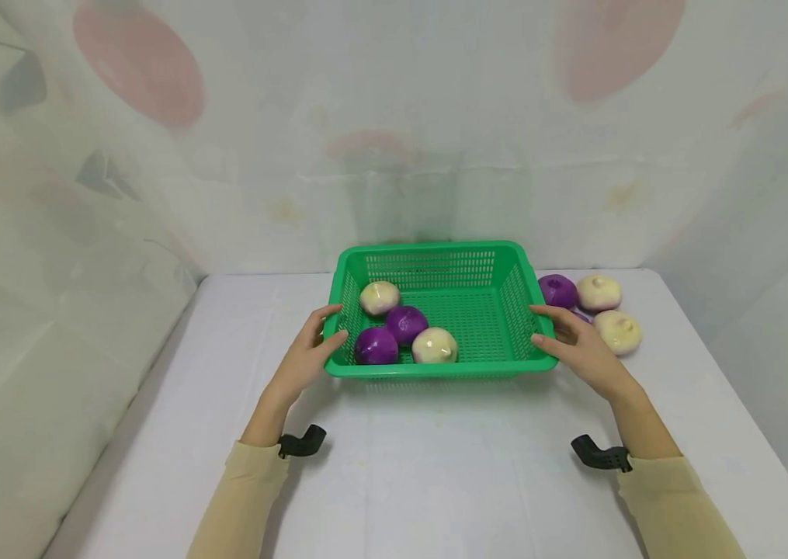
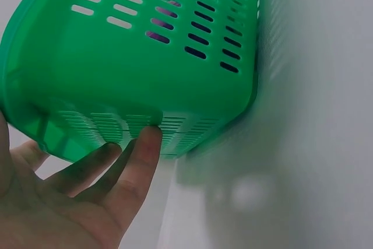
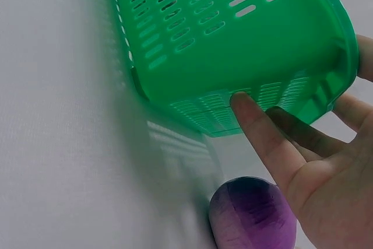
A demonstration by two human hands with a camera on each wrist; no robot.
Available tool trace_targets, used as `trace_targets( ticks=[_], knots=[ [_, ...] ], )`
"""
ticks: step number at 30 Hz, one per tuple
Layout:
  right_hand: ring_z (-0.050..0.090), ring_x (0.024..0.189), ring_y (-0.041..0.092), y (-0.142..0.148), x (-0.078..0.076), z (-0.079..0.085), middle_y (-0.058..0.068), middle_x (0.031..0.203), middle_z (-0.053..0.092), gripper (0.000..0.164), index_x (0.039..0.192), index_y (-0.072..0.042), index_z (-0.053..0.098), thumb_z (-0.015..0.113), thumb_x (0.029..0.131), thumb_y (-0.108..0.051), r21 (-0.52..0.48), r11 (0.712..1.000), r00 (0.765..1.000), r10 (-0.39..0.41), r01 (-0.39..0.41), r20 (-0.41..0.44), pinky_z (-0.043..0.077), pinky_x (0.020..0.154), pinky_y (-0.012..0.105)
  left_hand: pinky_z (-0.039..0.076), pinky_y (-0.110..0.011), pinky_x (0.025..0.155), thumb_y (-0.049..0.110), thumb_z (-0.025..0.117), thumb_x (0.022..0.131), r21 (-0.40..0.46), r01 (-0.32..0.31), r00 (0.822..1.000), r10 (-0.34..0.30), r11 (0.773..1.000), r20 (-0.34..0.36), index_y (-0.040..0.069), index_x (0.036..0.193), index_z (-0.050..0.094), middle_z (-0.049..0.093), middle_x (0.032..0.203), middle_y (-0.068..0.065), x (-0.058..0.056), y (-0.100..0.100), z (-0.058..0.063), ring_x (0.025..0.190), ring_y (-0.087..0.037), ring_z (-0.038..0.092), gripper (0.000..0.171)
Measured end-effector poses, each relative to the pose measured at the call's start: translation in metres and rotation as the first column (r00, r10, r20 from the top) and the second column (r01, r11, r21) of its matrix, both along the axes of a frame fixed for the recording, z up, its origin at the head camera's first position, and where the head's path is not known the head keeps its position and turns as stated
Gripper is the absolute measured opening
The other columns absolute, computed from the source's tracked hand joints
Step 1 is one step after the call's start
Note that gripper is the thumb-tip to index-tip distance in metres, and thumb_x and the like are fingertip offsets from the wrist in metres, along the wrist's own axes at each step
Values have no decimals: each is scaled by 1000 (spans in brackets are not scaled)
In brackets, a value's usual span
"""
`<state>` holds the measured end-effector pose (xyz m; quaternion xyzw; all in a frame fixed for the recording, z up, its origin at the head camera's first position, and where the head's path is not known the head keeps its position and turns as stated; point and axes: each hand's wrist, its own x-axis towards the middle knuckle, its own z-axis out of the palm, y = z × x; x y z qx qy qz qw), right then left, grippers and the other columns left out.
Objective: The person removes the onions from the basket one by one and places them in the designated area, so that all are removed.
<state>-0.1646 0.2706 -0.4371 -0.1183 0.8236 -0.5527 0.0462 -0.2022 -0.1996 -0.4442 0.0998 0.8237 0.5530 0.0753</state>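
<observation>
Near the far edge of the white table point(image 1: 449, 466), the upright, rectangular green slotted basket point(image 1: 480, 310) holds two glossy purple bulbs point(image 1: 407, 325) and two cream bulbs point(image 1: 435, 346).

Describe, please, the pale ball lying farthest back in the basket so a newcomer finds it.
Find the green basket. Inside, toward its far-left corner, is a pale ball. Unlike the other pale ball inside, near the front, it lies farthest back, behind two purple balls.

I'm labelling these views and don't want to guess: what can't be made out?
Head view: most of the nearer purple item outside the green basket, hidden partly by the right hand.
Left wrist view: the basket's contents, hidden by its wall except purple glimpses.
Right wrist view: the rest of a purple item, cut off by the bottom edge.
</observation>
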Motion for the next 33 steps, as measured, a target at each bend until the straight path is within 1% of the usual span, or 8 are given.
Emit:
trace_targets(
  ticks=[6, 9, 14, 17, 21, 24, 29, 33],
  knots=[
    [38, 143, 41, 0, -1, 0, 16, 158, 37, 59, 153, -11, 42, 64, 102, -29, 4, 1000, 1000, -9, 9, 11, 41, 96, 11, 37, -65, 108, 45, 58, 103, -59, 29, 999, -31, 998, -23, 27, 156, 35, 34, 160, -11, -1, -3, 5, 139, -43, 43, 61],
    [38, 143, 41, 0, -1, -1, 16, 158, 37, 58, 153, -10, 42, 64, 102, -28, -7, 1000, 1000, -8, 8, 13, 41, 95, 12, 38, -66, 107, 44, 58, 103, -93, 41, 998, -45, 995, -37, 25, 156, 34, 33, 161, -14, -3, -4, 8, 138, -45, 43, 61],
    [38, 143, 41, 0, -1, -1, 17, 157, 38, 58, 153, -8, 42, 64, 102, -27, -12, 1000, 1000, -8, 8, 0, 41, 96, 11, 44, -63, 102, 50, 57, 102, -157, 16, 998, -26, 988, -62, 25, 155, 35, 43, 153, -18, -4, -6, 18, 134, -41, 49, 62],
    [39, 143, 41, 0, 0, -1, 17, 157, 39, 58, 153, -8, 43, 64, 102, -27, 1, 1000, 1000, -12, 12, -4, 40, 97, 11, 46, -58, 102, 46, 57, 103, -218, -2, 992, -25, 976, -120, 18, 152, 41, 48, 149, -15, -5, -8, 24, 132, -38, 51, 59],
    [37, 144, 40, -1, 0, -1, 16, 158, 38, 58, 153, -9, 42, 63, 103, -28, 21, 1000, 1000, -11, 11, -4, 39, 105, 20, 47, -54, 102, 34, 57, 104, -313, -37, 975, -35, 949, -221, 7, 146, 49, 52, 145, -16, -5, -11, 35, 127, -38, 54, 50],
    [36, 145, 39, -1, -1, 0, 15, 158, 37, 58, 153, -10, 42, 63, 103, -29, 27, 1000, 1000, -10, 10, -10, 37, 110, 24, 47, -56, 100, 31, 57, 104, -391, -76, 958, -41, 917, -283, 5, 141, 54, 53, 140, -19, -3, -13, 45, 125, -39, 53, 46],
    [36, 145, 39, 0, -1, -1, 15, 158, 38, 57, 153, -10, 43, 64, 103, -28, 24, 1000, 1000, -11, 11, -15, 37, 104, 15, 46, -58, 99, 28, 57, 102, -500, -120, 930, -80, 857, -360, 4, 136, 58, 56, 135, -18, -2, -8, 58, 124, -37, 54, 41],
    [36, 145, 40, 0, -1, -2, 15, 158, 38, 57, 153, -10, 43, 64, 102, -28, 20, 1000, 1000, -11, 11, -17, 36, 102, 11, 48, -57, 97, 24, 60, 100, -556, -112, 898, -156, 824, -412, 3, 134, 60, 57, 132, -18, -2, 1, 66, 122, -38, 55, 40]
  ],
)
